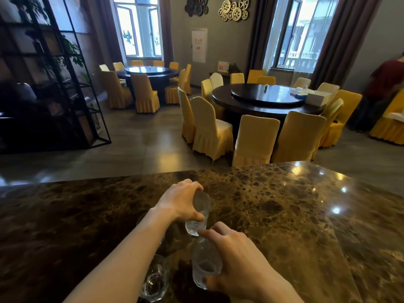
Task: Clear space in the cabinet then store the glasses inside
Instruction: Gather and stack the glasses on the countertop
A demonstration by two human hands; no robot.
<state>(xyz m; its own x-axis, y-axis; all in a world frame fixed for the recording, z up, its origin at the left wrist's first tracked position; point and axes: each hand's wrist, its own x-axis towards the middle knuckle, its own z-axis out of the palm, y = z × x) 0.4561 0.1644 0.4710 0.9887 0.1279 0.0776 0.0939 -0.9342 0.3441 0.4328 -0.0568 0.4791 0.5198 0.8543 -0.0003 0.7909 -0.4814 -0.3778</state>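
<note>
My left hand (182,201) grips a clear glass (197,215) from above, holding it just over the brown marble counter (284,215). My right hand (238,259) is wrapped around a second clear glass (204,265), closer to me. A third glass (154,281) stands on the counter under my left forearm, and another glass is partly hidden behind that forearm. No cabinet is in view.
Beyond the counter's far edge lies a dining room with two round dark tables (266,99) ringed by yellow-covered chairs (209,130). A black metal shelf frame (54,84) stands at the left. A person in red (384,84) stands at the far right.
</note>
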